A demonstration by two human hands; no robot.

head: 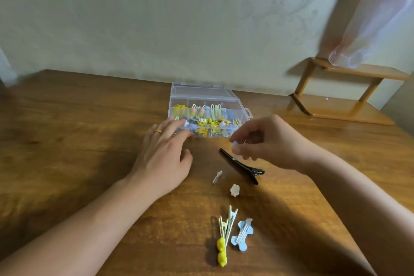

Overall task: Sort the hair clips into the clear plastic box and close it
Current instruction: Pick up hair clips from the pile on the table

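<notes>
Evidently mid-sort, the right hand (264,141) pinches a small pale-blue clip (235,144) just short of the open clear plastic box (208,116), which the flat, relaxed left hand (164,152) steadies; next, probably, dropping it into a matching compartment.

Clear plastic box (237,105) open, lid back, compartments full of yellow/blue clips. Loose on the table nearer the person: black clip (243,167), small white clips (234,190), yellow clips (221,251), blue bow clip (242,234).
</notes>
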